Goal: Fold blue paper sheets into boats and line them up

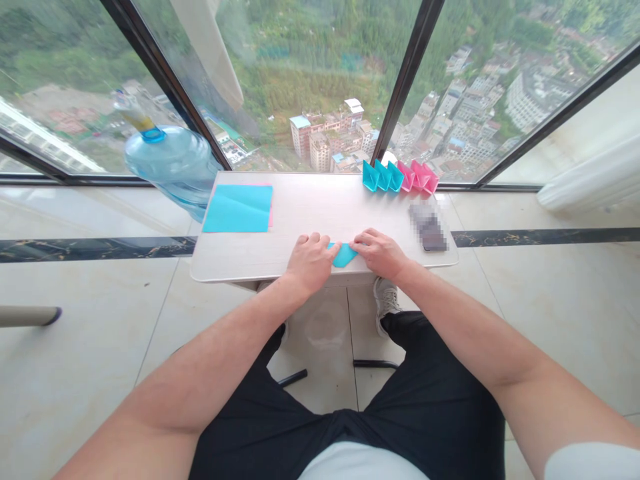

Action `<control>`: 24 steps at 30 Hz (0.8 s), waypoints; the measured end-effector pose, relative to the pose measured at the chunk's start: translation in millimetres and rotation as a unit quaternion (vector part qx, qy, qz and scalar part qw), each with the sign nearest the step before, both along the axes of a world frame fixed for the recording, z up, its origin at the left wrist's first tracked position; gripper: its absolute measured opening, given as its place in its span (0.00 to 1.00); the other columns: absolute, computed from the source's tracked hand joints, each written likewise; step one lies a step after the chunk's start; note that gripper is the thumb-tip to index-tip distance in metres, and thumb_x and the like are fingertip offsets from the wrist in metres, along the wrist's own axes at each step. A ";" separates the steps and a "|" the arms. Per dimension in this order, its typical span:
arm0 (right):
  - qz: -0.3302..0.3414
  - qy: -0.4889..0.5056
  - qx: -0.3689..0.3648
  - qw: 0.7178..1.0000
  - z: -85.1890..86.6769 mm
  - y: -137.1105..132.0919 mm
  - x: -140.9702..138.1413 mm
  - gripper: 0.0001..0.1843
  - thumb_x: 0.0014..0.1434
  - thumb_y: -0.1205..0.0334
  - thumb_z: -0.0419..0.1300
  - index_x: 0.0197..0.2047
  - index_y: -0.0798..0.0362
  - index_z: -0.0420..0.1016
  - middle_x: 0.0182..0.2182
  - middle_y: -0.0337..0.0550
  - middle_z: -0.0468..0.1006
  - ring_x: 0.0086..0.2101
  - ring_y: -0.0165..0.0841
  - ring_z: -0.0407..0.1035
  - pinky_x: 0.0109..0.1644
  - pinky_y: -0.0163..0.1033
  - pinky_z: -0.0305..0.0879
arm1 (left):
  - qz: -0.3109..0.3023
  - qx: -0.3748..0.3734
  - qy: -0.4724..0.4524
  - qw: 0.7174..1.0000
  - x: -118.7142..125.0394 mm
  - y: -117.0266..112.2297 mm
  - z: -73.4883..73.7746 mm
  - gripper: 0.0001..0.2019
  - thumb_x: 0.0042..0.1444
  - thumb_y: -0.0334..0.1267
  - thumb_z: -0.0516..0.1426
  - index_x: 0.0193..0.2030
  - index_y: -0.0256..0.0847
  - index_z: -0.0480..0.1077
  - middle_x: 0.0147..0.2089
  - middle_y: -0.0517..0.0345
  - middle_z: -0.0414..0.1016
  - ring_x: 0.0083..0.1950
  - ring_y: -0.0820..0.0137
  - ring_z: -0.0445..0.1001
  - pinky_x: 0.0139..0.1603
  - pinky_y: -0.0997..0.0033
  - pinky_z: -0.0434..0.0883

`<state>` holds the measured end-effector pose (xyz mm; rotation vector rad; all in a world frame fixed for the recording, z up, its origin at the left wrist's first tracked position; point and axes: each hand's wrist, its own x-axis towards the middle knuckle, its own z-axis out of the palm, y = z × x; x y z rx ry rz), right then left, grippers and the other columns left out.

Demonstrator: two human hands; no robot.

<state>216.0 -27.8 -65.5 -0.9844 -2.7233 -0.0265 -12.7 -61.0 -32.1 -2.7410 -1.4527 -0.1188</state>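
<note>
A small blue folded paper [343,255] lies near the front edge of a small pale table [320,207]. My left hand [311,261] presses on its left side with curled fingers. My right hand [379,252] pinches and presses its right side. Most of the paper is hidden under both hands.
A stack of blue and pink paper sheets [239,208] lies at the table's back left. Several folded blue paper shapes [383,176] and pink paper shapes [419,177] stand at the back right. A phone [429,227] lies at the right. A water jug [173,163] stands left, by the window.
</note>
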 end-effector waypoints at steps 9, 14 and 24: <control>-0.059 -0.045 -0.002 0.997 6.5 -13.4 12.9 0.22 0.65 0.74 0.51 0.60 0.57 0.74 0.55 0.51 0.77 0.48 0.41 0.64 0.54 0.45 0.64 | 0.007 0.000 0.010 1.000 4.5 -2.8 -2.2 0.22 0.65 0.31 0.49 0.63 0.45 0.70 0.47 0.43 0.75 0.50 0.54 0.70 0.47 0.53 0.60; -0.100 -0.089 0.000 0.991 13.9 -21.7 20.3 0.24 0.63 0.75 0.52 0.61 0.59 0.72 0.57 0.52 0.76 0.49 0.43 0.64 0.53 0.45 0.64 | 0.015 -0.003 -0.011 1.000 7.8 -5.0 -4.2 0.22 0.64 0.31 0.50 0.63 0.45 0.70 0.47 0.42 0.75 0.50 0.54 0.70 0.47 0.53 0.60; -0.170 -0.082 -0.006 0.982 25.5 -38.8 -31.2 0.23 0.62 0.74 0.52 0.60 0.61 0.72 0.54 0.59 0.76 0.49 0.46 0.65 0.51 0.47 0.63 | 0.038 -0.010 -0.022 0.999 12.9 -6.4 -6.7 0.21 0.64 0.31 0.50 0.62 0.43 0.71 0.48 0.42 0.75 0.49 0.54 0.71 0.45 0.55 0.60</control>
